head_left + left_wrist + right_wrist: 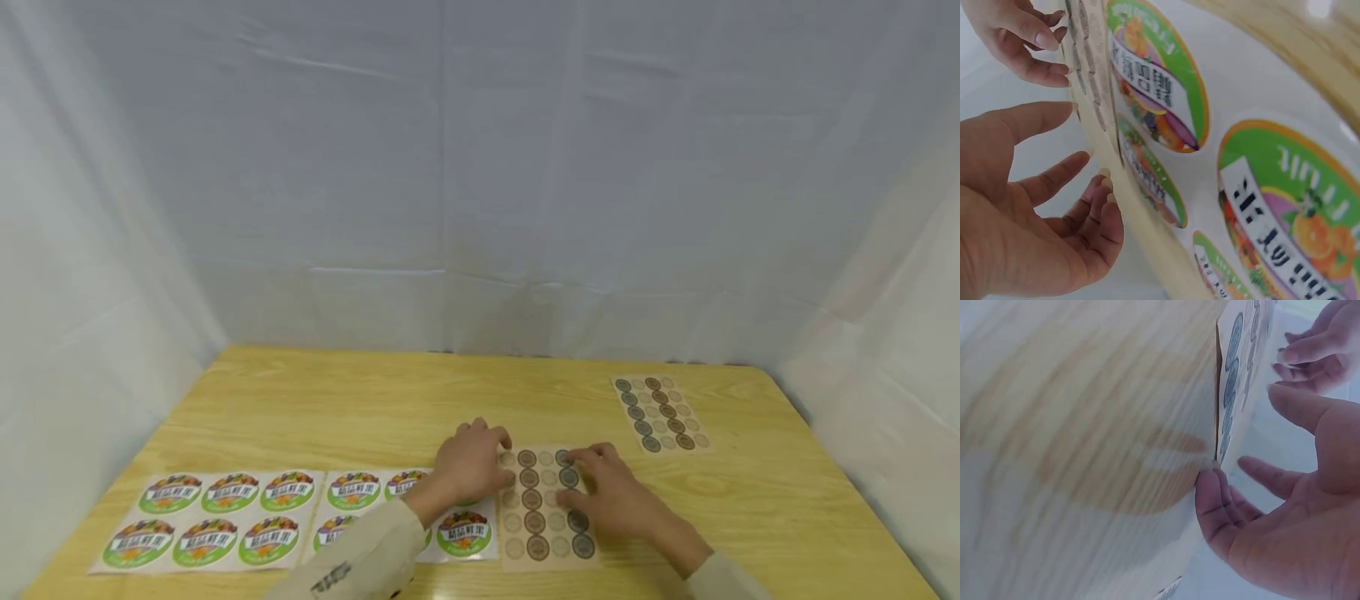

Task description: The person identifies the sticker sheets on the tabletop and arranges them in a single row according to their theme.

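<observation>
A: What's the surface like?

B: A yellow wood-grain table (pixel 360 408) with rounded far corners, filling the lower part of the head view. In the left wrist view a white glare spot shines on it at upper right.

A: And the room?

B: A grey-white sheet backdrop (pixel 487 183), creased and seamed, hangs across the top and middle. Paler side drapes (pixel 82 267) close in at the left and right of the frame.

A: Where's the thing being handled?

B: The tan sticker sheet (pixel 552 521) lies flat at lower centre, just right of the middle, with columns of round stickers, between both hands.

A: Are they gripping it?

B: The left hand (pixel 472 460) is loosely bent at its left edge, thumb apart from the fingers. The right hand (pixel 617 493) is just as loose at the right edge. I can't tell how firmly either touches.

A: What else lies there?

B: Two fruit sticker sheets (pixel 206 521) side by side at lower left, the nearer one partly under the left sleeve (pixel 367 546), and another tan sheet (pixel 664 414) farther up, at right.
</observation>
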The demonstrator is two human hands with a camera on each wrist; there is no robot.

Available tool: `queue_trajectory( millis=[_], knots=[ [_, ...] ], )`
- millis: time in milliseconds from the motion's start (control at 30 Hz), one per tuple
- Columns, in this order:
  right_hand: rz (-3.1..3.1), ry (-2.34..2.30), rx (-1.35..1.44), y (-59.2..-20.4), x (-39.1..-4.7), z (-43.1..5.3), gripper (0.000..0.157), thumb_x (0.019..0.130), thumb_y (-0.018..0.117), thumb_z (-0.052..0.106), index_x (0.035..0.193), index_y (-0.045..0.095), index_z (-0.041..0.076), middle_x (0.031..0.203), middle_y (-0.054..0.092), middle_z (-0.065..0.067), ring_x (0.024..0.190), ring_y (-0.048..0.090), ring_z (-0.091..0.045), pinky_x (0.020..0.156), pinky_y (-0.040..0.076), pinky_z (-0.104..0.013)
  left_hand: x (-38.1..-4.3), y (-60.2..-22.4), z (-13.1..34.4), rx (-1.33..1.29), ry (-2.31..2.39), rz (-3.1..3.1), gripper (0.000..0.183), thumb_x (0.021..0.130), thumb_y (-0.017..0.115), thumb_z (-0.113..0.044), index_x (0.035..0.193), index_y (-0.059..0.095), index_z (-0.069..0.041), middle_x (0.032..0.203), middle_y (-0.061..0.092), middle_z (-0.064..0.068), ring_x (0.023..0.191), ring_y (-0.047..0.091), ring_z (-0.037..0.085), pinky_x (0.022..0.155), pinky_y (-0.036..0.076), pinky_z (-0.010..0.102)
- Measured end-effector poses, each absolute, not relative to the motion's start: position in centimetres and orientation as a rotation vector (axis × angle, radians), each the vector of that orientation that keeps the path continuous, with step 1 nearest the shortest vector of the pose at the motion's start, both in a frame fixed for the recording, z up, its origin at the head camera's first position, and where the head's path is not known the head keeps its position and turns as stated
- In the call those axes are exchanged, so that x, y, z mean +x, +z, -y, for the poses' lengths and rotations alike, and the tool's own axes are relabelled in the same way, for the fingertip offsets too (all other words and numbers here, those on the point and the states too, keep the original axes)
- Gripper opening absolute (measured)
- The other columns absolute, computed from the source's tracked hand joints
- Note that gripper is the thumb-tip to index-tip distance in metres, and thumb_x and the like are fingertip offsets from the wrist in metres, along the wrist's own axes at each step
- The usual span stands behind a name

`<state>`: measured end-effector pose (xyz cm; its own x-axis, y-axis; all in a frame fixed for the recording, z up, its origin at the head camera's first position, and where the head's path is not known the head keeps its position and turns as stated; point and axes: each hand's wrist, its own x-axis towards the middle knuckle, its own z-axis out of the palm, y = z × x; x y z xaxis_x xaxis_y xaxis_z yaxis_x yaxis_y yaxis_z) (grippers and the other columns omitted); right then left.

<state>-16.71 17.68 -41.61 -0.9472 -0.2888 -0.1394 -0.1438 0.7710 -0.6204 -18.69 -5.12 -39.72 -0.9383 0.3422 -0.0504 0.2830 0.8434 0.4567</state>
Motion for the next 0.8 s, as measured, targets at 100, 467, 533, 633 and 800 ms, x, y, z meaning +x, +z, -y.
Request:
queue_trajectory(
  millis=[100, 467, 533, 633, 800],
  knots=[
    [-2.708, -0.966, -0.377, -41.4, -16.9, -18.3, 0.057, 0.088, 0.068, 0.04, 0.134, 0.052, 0.01, 0.125, 0.041, -0.012, 0.108, 0.05, -0.029, 0.09, 0.043, -0.05, -18.6, -39.4, 5.2, 0.498, 0.673, -2.917, 0.036, 0.08, 0.072, -0.027, 0.111, 0.065, -0.012, 0.098, 0.052, 0.005, 0.092, 0.05, 0.025, 0.075, 0.044, 0.043],
    [-2.681, -1.03, -0.447, -39.6, -18.1, -21.5, 0.056, 0.095, 0.06, 0.033, 0.14, 0.043, 0.004, 0.134, 0.041, -0.017, 0.109, 0.05, -0.032, 0.083, 0.047, -0.044, -19.2, -39.4, 4.4, 0.578, 1.049, -2.768, 0.045, 0.089, 0.064, -0.028, 0.128, 0.056, -0.009, 0.118, 0.053, 0.013, 0.1, 0.053, 0.025, 0.084, 0.046, 0.043],
    [-2.687, -1.026, -0.45, -39.4, -18.4, -22.3, 0.056, 0.096, 0.058, 0.034, 0.141, 0.042, 0.004, 0.136, 0.041, -0.018, 0.112, 0.05, -0.034, 0.085, 0.047, -0.046, -19.4, -39.5, 4.0, 0.588, 1.11, -2.731, 0.048, 0.089, 0.063, -0.027, 0.132, 0.054, -0.008, 0.12, 0.053, 0.013, 0.1, 0.054, 0.025, 0.086, 0.046, 0.043],
    [-2.693, -1.034, -0.474, -39.3, -19.0, -23.5, 0.057, 0.097, 0.057, 0.034, 0.141, 0.04, 0.002, 0.138, 0.041, -0.02, 0.115, 0.048, -0.038, 0.088, 0.045, -0.048, -19.6, -39.6, 3.6, 0.599, 1.158, -2.717, 0.051, 0.088, 0.064, -0.022, 0.135, 0.051, -0.008, 0.122, 0.052, 0.014, 0.103, 0.054, 0.025, 0.086, 0.046, 0.042],
    [-2.746, -1.032, -0.517, -39.4, -19.9, -25.7, 0.062, 0.098, 0.055, 0.035, 0.143, 0.035, -0.003, 0.14, 0.035, -0.027, 0.116, 0.047, -0.043, 0.087, 0.046, -0.052, -20.0, -39.8, 2.9, 0.565, 1.282, -2.654, 0.056, 0.088, 0.065, -0.018, 0.139, 0.046, -0.006, 0.127, 0.049, 0.017, 0.113, 0.052, 0.032, 0.09, 0.045, 0.045]
  ],
)
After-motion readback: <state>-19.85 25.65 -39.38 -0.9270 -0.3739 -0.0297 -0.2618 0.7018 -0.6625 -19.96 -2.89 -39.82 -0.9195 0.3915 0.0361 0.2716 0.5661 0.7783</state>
